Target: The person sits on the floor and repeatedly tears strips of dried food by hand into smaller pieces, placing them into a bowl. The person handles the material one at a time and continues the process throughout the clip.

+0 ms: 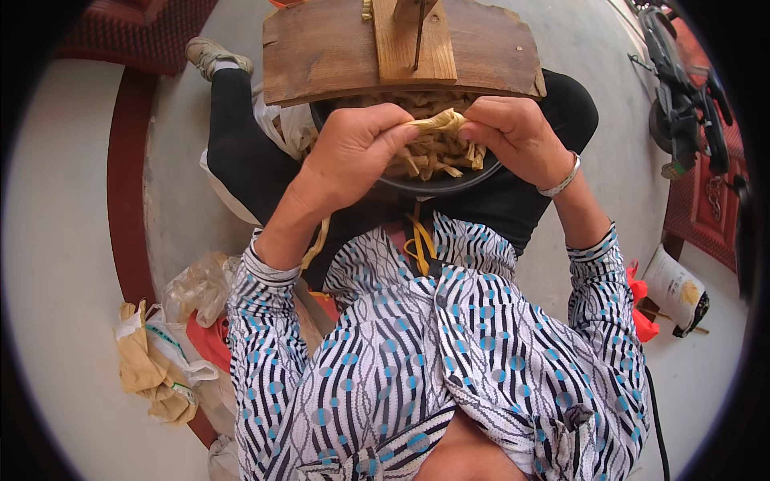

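Note:
Between my two hands stretches a twisted strip of dry, straw-coloured plant material point(442, 122). My left hand point(358, 150) pinches its left end between thumb and forefinger. At the other end, my right hand point(517, 138) grips the knotted, bunched part; a pale bracelet point(562, 177) circles that wrist. Directly under the strip, a dark round basin point(442, 187) sits between my legs and holds many short pieces of the same dry material point(430, 159). A wooden board point(328, 54) lies across the basin's far side, with a lighter plank point(415, 48) and a thin upright metal piece point(419, 36) on it.
White plastic bags point(289, 123) lie by my left leg. Crumpled brown paper point(150, 367), a clear plastic bag point(201, 288) and red cloth or plastic point(207, 340) are at my left side. To the right stand a black wheeled vehicle point(686, 96) and a tipped white container point(674, 288).

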`<move>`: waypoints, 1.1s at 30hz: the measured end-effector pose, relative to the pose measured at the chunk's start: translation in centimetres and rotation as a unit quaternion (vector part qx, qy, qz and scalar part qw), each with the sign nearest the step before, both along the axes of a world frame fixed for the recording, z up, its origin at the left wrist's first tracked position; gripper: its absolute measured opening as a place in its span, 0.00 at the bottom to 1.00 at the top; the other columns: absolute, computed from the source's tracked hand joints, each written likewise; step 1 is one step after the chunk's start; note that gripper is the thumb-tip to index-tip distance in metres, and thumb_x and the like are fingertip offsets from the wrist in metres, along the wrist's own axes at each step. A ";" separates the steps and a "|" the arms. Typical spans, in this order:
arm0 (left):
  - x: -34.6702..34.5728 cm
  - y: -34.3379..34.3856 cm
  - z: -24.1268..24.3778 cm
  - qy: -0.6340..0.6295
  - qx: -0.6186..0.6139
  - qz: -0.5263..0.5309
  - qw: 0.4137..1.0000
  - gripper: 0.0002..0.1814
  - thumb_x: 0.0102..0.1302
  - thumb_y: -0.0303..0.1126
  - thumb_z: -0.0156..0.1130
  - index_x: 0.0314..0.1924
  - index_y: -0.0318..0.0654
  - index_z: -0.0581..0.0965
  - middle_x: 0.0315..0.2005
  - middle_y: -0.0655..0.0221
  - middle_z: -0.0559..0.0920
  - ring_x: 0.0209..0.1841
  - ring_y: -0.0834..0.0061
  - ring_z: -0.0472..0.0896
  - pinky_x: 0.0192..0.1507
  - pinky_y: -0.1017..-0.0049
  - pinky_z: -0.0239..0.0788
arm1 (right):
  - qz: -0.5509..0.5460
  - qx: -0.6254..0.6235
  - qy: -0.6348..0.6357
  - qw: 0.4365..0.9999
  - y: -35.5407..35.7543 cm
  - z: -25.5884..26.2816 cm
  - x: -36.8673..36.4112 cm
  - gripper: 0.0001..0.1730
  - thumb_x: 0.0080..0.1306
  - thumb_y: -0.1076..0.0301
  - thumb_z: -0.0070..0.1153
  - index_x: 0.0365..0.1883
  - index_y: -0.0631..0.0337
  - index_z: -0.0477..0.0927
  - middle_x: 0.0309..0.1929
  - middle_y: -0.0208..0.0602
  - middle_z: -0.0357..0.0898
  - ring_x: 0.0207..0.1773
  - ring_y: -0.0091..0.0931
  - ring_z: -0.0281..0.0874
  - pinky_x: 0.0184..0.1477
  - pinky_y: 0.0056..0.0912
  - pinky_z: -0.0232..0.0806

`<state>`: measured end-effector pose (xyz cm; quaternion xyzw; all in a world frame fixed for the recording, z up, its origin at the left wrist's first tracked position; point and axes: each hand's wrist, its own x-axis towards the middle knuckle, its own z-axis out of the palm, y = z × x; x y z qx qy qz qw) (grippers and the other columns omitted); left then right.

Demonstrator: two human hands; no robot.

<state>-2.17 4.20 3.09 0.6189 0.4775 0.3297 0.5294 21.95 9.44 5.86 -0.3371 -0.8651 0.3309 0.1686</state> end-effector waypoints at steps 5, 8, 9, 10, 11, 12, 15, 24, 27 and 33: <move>-1.4 0.7 -0.8 -0.087 -0.064 -0.025 0.994 0.10 0.71 0.30 0.59 0.41 0.28 0.81 0.30 0.77 0.80 0.33 0.87 0.73 0.36 0.84 0.66 | 0.031 0.088 0.001 0.996 0.1 -0.4 0.6 0.11 0.64 0.67 0.61 0.27 0.65 0.75 0.23 0.41 0.72 0.28 0.39 0.72 0.30 0.37 0.66; -1.0 1.7 -0.2 -0.073 -0.071 -0.031 0.994 0.11 0.72 0.32 0.58 0.41 0.29 0.81 0.29 0.78 0.79 0.32 0.88 0.72 0.34 0.84 0.65 | -0.038 0.022 0.095 0.995 0.7 0.3 -0.9 0.08 0.65 0.68 0.61 0.38 0.64 0.81 0.26 0.40 0.76 0.32 0.32 0.77 0.35 0.31 0.70; -0.7 2.1 0.2 -0.067 -0.077 -0.042 0.994 0.12 0.72 0.33 0.58 0.41 0.29 0.81 0.29 0.78 0.79 0.32 0.88 0.72 0.34 0.85 0.65 | -0.062 -0.035 0.135 0.988 0.7 0.5 -1.3 0.09 0.66 0.68 0.61 0.40 0.64 0.81 0.27 0.39 0.77 0.33 0.30 0.77 0.36 0.30 0.71; -0.3 2.8 0.5 -0.077 -0.040 -0.055 0.995 0.13 0.73 0.34 0.57 0.43 0.30 0.81 0.28 0.79 0.78 0.30 0.89 0.71 0.32 0.84 0.64 | -0.034 -0.065 0.105 0.992 1.1 0.5 -1.5 0.11 0.68 0.69 0.59 0.45 0.64 0.81 0.29 0.39 0.79 0.34 0.25 0.77 0.39 0.26 0.71; -0.5 3.4 0.5 -0.070 -0.033 -0.037 0.996 0.13 0.73 0.34 0.57 0.44 0.30 0.81 0.28 0.78 0.78 0.30 0.89 0.71 0.31 0.84 0.64 | -0.050 -0.059 0.104 0.992 1.5 0.5 -1.7 0.11 0.68 0.68 0.58 0.45 0.64 0.81 0.29 0.39 0.79 0.34 0.24 0.77 0.39 0.26 0.71; -0.5 4.2 0.4 -0.063 -0.025 -0.021 0.997 0.13 0.73 0.34 0.56 0.45 0.30 0.81 0.27 0.78 0.78 0.30 0.89 0.71 0.31 0.84 0.64 | -0.069 -0.051 0.103 0.991 2.0 0.3 -1.9 0.11 0.69 0.68 0.57 0.46 0.64 0.80 0.30 0.39 0.79 0.34 0.24 0.76 0.39 0.26 0.71; -0.7 6.3 -0.2 -0.051 0.024 0.014 0.998 0.13 0.73 0.33 0.55 0.47 0.31 0.81 0.27 0.78 0.77 0.30 0.89 0.71 0.32 0.84 0.64 | -0.122 -0.029 0.131 0.983 3.8 -1.0 -2.0 0.12 0.70 0.66 0.55 0.48 0.63 0.79 0.29 0.37 0.79 0.33 0.21 0.74 0.38 0.26 0.70; -0.5 9.7 -2.3 -0.014 0.055 0.073 0.996 0.12 0.69 0.33 0.56 0.42 0.29 0.78 0.30 0.66 0.81 0.35 0.75 0.78 0.41 0.73 0.69 | -0.207 -0.009 0.163 0.965 6.2 -4.4 -2.9 0.09 0.69 0.66 0.56 0.41 0.63 0.79 0.30 0.37 0.79 0.33 0.26 0.76 0.38 0.29 0.69; -0.1 10.2 -3.0 0.038 0.111 0.091 0.989 0.11 0.68 0.34 0.57 0.41 0.31 0.78 0.30 0.60 0.82 0.35 0.69 0.80 0.40 0.70 0.70 | -0.204 0.007 0.128 0.971 5.8 -4.6 -3.3 0.08 0.67 0.68 0.57 0.39 0.63 0.80 0.31 0.40 0.80 0.33 0.30 0.77 0.39 0.31 0.70; -1.8 10.2 -3.9 0.163 0.159 0.179 0.957 0.11 0.67 0.35 0.59 0.38 0.32 0.77 0.29 0.55 0.83 0.33 0.60 0.81 0.38 0.66 0.71 | -0.204 0.050 0.100 0.973 5.3 -5.8 -0.6 0.07 0.65 0.69 0.59 0.39 0.61 0.81 0.32 0.39 0.81 0.35 0.35 0.79 0.40 0.32 0.70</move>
